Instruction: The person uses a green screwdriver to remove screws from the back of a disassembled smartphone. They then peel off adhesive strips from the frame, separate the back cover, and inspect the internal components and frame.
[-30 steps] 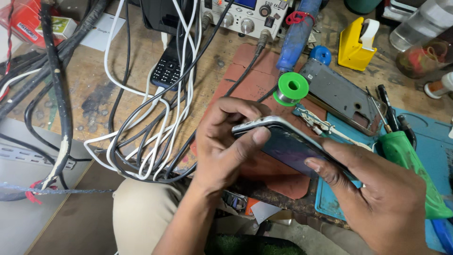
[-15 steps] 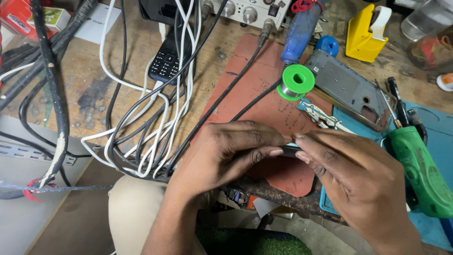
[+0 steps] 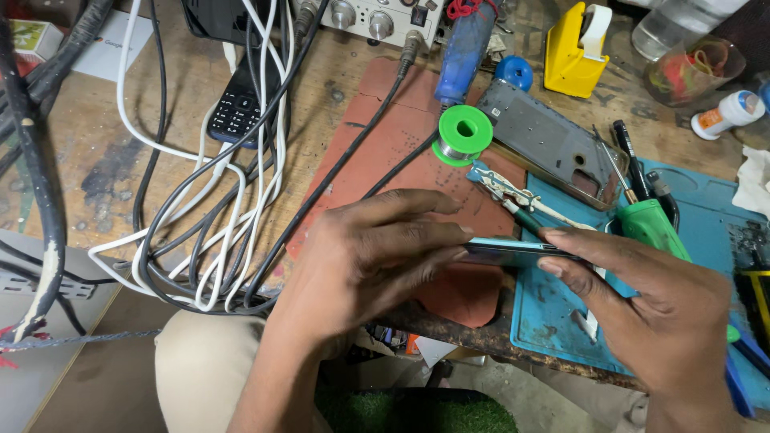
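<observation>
- Since the earlier picture, the hands have been drawn a little apart, so more of the thin phone point(image 3: 513, 251) is shown between them, edge-on.
- A bunch of white and black cables point(image 3: 200, 240) is piled at the left edge of the table point(image 3: 96, 160), with a small black keypad phone point(image 3: 238, 107) lying under them.
- The left hand point(image 3: 377, 256) is closed on the left end of the thin phone, above the red mat point(image 3: 385, 144).
- A green spool point(image 3: 463, 135) is set on the red mat, near the back.
- The right end is pinched by the right hand point(image 3: 650, 305), over the blue mat point(image 3: 553, 313) by the front edge.
</observation>
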